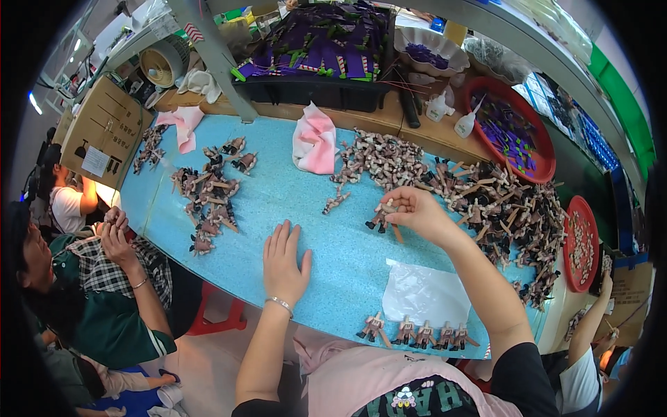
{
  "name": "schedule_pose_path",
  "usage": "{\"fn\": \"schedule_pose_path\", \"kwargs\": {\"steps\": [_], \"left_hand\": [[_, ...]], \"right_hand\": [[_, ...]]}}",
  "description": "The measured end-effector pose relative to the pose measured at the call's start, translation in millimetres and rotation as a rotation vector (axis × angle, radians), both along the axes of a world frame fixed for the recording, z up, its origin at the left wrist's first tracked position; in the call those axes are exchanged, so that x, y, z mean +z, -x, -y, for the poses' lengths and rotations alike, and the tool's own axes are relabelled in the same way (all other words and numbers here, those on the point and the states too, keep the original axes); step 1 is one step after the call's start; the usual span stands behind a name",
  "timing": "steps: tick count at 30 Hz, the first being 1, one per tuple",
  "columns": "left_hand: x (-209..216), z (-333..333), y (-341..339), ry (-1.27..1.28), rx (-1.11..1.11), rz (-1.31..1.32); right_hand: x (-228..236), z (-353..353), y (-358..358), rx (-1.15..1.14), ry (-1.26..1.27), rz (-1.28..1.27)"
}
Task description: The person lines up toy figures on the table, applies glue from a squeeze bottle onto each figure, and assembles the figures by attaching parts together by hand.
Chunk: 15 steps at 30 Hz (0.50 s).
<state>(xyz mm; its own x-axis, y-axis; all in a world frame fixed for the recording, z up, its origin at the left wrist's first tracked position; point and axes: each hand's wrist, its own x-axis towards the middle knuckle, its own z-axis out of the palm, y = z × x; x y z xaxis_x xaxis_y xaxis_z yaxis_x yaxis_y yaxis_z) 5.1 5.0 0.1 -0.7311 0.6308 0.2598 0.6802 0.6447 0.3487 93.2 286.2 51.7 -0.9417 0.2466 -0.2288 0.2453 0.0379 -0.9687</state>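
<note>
Your right hand (420, 214) pinches a small figure (378, 219) just beyond the plastic sheet (425, 292); your left hand (283, 267) lies flat, left of that sheet. It's probably light and stiff: hold its torso, sparing thin limbs.

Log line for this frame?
left hand: palm-down on speckled blue tabletop | right hand: pinching small brown-and-black figurine | near edge: row of similar figurines beside translucent plastic sheet
</note>
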Motion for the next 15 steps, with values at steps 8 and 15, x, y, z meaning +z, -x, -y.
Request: {"fn": "schedule_pose_path", "kwargs": {"steps": [8,15], "left_hand": [[-12,-2,-2,-0.131,-0.029,0.087],[-5,-17,-1,-0.147,0.03,0.081]], "right_hand": [[-46,-15,-13,-0.04,-0.073,0.013],[-22,-5,-8,-0.016,-0.037,0.137]]}}
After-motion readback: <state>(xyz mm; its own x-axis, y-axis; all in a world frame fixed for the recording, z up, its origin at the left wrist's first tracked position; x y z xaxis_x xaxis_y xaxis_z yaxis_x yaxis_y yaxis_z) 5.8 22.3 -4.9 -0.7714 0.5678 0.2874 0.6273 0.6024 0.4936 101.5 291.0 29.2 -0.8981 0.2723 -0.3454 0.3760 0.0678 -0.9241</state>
